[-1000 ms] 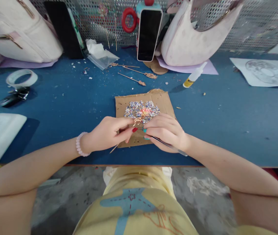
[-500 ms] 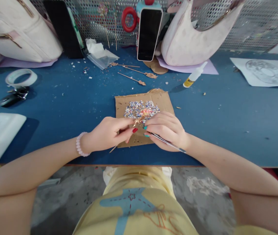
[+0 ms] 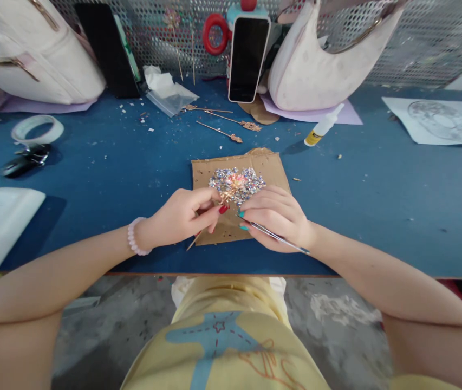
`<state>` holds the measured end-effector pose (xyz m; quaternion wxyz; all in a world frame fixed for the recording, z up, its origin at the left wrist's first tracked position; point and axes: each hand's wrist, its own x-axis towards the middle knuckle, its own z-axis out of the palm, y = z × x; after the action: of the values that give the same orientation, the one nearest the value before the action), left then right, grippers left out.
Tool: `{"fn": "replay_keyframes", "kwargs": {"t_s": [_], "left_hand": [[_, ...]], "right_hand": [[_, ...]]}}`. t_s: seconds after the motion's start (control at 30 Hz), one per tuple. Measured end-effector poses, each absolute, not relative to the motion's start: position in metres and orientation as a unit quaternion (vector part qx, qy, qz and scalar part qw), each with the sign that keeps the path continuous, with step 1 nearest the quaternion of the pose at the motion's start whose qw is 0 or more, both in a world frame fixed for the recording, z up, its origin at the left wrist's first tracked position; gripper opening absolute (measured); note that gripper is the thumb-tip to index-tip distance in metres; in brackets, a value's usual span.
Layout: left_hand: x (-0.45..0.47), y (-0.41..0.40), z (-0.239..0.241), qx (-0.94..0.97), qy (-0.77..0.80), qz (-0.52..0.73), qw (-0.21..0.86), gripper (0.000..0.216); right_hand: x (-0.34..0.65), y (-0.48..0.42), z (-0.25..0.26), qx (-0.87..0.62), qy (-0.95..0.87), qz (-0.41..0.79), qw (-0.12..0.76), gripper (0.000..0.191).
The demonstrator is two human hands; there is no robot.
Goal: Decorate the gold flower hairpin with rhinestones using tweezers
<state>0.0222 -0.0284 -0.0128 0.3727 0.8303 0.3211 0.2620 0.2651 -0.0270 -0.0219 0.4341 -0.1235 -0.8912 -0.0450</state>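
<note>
My left hand (image 3: 180, 219) is closed on a gold hairpin (image 3: 227, 196), pinched near its openwork head between thumb and fingers. The pin's thin stick (image 3: 193, 241) comes out below the palm. My right hand (image 3: 277, 216) grips a pair of metal tweezers (image 3: 273, 235), whose tip lies just right of my left thumb. I cannot make out anything between the tweezers' tips. Beyond both hands a heap of small glittering rhinestones (image 3: 251, 181), blue and silver with some pink ones, lies on a piece of cardboard (image 3: 269, 162).
Several gold hairpins (image 3: 231, 134) lie behind the cardboard. A glue bottle (image 3: 322, 127) stands to the right. At left are a tape roll (image 3: 37, 130), a black clip-like item (image 3: 25, 160) and a white block-shaped object (image 3: 5, 230). A phone (image 3: 249, 59) and white bags (image 3: 332, 65) line the back.
My left hand has shifted slightly up and turned the hairpin, so its head now sits higher, over the edge of the rhinestones. My right hand with the tweezers has barely moved.
</note>
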Motion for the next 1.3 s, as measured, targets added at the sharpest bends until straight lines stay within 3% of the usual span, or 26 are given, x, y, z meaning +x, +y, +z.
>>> {"fn": "replay_keyframes", "kwargs": {"t_s": [0.13,0.33,1.1,1.3], "left_hand": [[0.023,-0.028,-0.014,0.799,0.334,0.247,0.435,0.009],[0.022,-0.026,-0.021,0.771,0.333,0.264,0.474,0.025],[0.023,-0.028,-0.02,0.769,0.339,0.274,0.467,0.039],[0.022,-0.027,-0.019,0.772,0.335,0.277,0.464,0.038]], "right_hand": [[0.265,-0.027,-0.022,-0.119,-0.891,-0.042,0.437,0.004],[0.266,-0.027,-0.022,-0.118,-0.89,-0.044,0.438,0.002],[0.266,-0.024,-0.024,-0.116,-0.89,-0.042,0.438,0.003],[0.268,-0.022,-0.027,-0.171,-0.859,0.058,0.479,0.004]]}}
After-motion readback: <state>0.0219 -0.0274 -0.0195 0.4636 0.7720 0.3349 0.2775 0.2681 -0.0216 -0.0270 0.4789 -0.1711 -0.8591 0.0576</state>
